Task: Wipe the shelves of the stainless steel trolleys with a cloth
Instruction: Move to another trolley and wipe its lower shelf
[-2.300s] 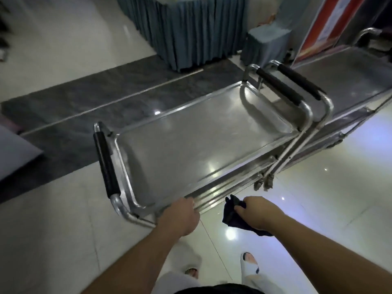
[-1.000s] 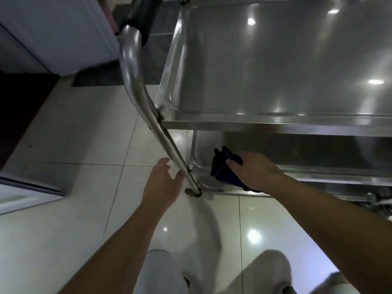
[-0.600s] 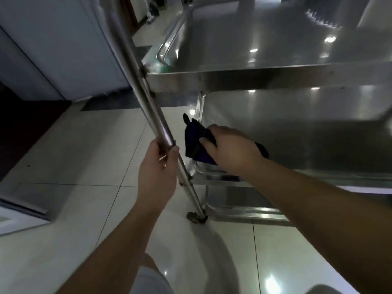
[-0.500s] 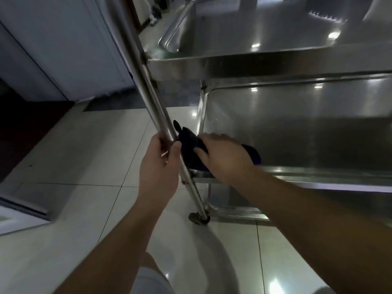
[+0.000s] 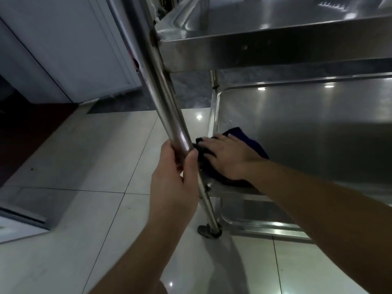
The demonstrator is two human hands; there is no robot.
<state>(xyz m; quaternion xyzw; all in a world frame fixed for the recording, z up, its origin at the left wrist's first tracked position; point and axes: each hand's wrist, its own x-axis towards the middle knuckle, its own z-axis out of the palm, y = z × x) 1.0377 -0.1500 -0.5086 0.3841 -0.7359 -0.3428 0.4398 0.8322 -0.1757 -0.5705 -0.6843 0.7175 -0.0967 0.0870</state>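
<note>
1. Big shift here: a couple of seconds back the person stood over the trolley with the cloth bunched in the right hand; now the view has dropped low, level with the middle shelf (image 5: 307, 132).
2. The left hand (image 5: 174, 183), open beside the post a second ago, now grasps the trolley's slanted steel post (image 5: 163, 96), fingers and thumb wrapped round it. That reads as bracing the trolley.
3. The right hand (image 5: 228, 159) has flattened out: fingers straight, palm pressing the dark blue cloth (image 5: 252, 143) down onto the near left corner of the middle shelf, just inside its raised rim.
4. So wiping of this shelf looks to be starting; most of its steel to the right is not yet reached.
5. Above sits the top shelf (image 5: 275, 37); below, the bottom shelf (image 5: 261, 219) shows near the post's foot.
6. The surface: brushed steel, glossy, throwing back ceiling light spots.
7. The room: pale glossy floor tiles (image 5: 74, 166), a dark stone strip beyond, and a white panelled cabinet or door (image 5: 70, 43) at left.
</note>
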